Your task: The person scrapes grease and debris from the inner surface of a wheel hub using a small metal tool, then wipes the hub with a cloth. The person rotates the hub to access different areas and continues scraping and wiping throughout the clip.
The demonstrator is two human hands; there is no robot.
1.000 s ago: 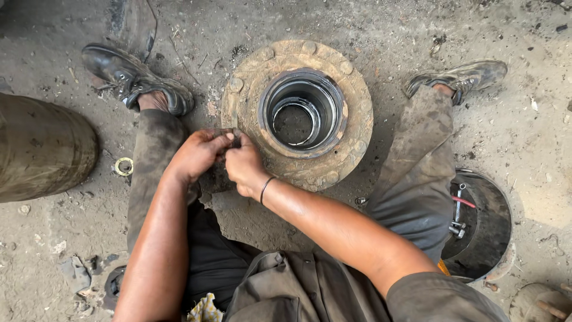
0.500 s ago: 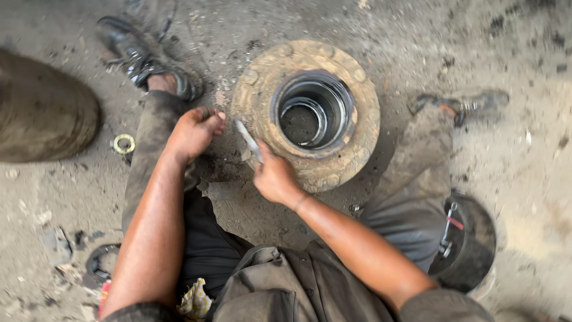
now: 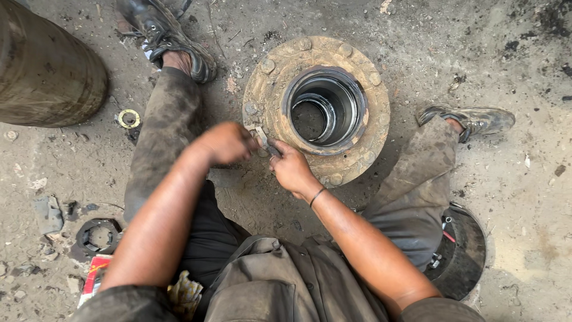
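A rusty round wheel hub (image 3: 357, 143) with a shiny steel bore lies flat on the ground between my legs. My left hand (image 3: 223, 143) and my right hand (image 3: 291, 168) meet at its near left rim. Both grip a small grey metal tool (image 3: 260, 136) held against the hub's flange. A dark band circles my right wrist. What the tool's tip touches is hidden by my fingers.
A large dull metal cylinder (image 3: 47, 71) lies at the far left. A brass washer (image 3: 128, 118) and a black ring part (image 3: 97, 235) rest on the dirty concrete at left. A dark round pan (image 3: 465, 253) with small tools sits by my right knee.
My hands came apart with the tool raised in my right hand, then rejoined at the hub's near left rim. The view has shifted slightly.
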